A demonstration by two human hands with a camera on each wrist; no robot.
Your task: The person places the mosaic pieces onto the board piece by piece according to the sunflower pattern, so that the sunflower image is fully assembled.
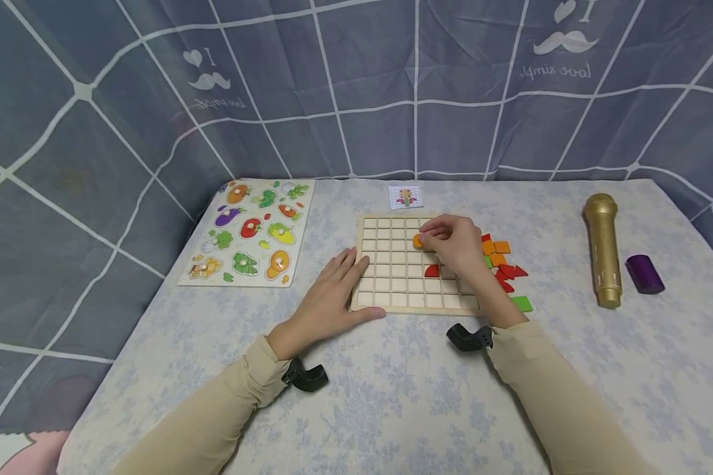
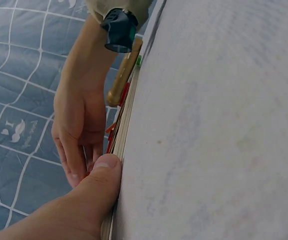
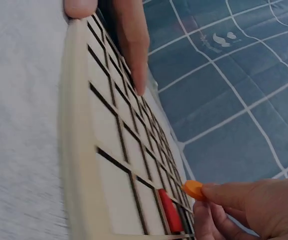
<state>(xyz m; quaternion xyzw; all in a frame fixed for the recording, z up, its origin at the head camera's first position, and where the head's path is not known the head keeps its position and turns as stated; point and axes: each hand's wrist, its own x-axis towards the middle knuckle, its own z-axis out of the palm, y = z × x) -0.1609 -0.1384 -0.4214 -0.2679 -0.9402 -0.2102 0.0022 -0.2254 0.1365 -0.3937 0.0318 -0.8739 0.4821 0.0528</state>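
A wooden grid board (image 1: pixel 392 284) lies flat on the table, divided into small square cells. My left hand (image 1: pixel 327 297) rests at its left edge, fingers straight, with the thumb along the near edge. Over the upper part of the board, my right hand (image 1: pixel 456 247) pinches an orange piece (image 3: pixel 193 189) between thumb and fingers. In the head view only part of this orange piece (image 1: pixel 417 241) shows, its outline looking rounded. One red piece (image 1: pixel 432 271) sits in a cell below the right hand; it also appears as a red piece (image 3: pixel 170 210) in the right wrist view.
Loose orange pieces (image 1: pixel 502 247), red pieces (image 1: pixel 507 271) and a green piece (image 1: pixel 521 303) lie right of the board. Behind it is a small pattern card (image 1: pixel 406 196). A vegetable puzzle board (image 1: pixel 255 257) lies left; a gold microphone-shaped object (image 1: pixel 603 251) and purple cylinder (image 1: pixel 645 274) lie right.
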